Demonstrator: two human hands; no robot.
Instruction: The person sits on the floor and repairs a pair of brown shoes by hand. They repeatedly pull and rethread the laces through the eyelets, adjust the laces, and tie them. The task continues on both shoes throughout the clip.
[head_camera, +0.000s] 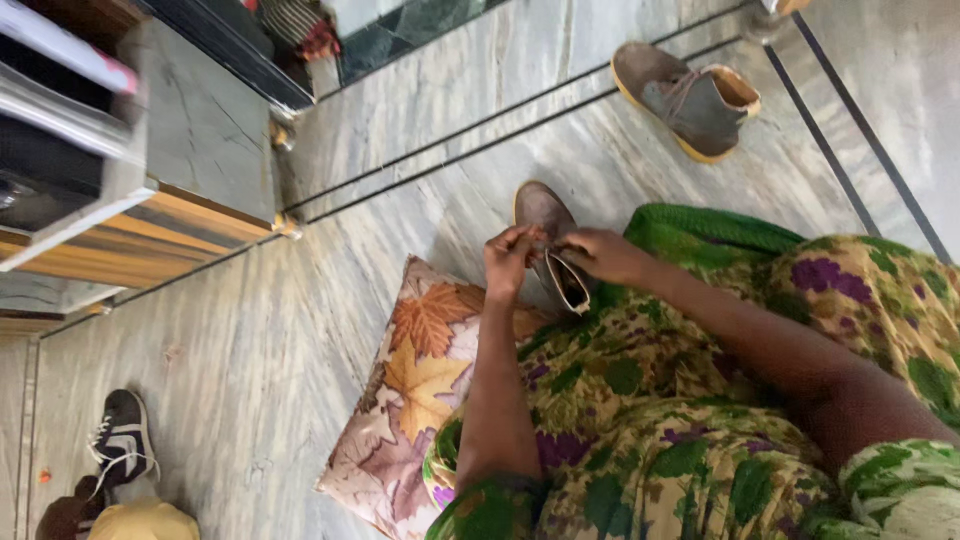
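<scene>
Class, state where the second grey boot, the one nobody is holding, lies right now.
In the head view, the loose grey boot lies on the marble floor at upper right, apart from the hands.

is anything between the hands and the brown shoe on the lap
Nothing visible. Both the left hand and the right hand already touch the brown shoe, fingers at its laces; no object lies between them.

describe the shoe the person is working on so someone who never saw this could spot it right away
Start at the leaf-print cushion on the marble floor. Just past its upper edge, against the person's green flowered lap, a grey-brown suede ankle shoe sits with the left hand and right hand at its opening. Its matching shoe lies alone farther off, and the black sneaker is elsewhere, both untouched.
</scene>
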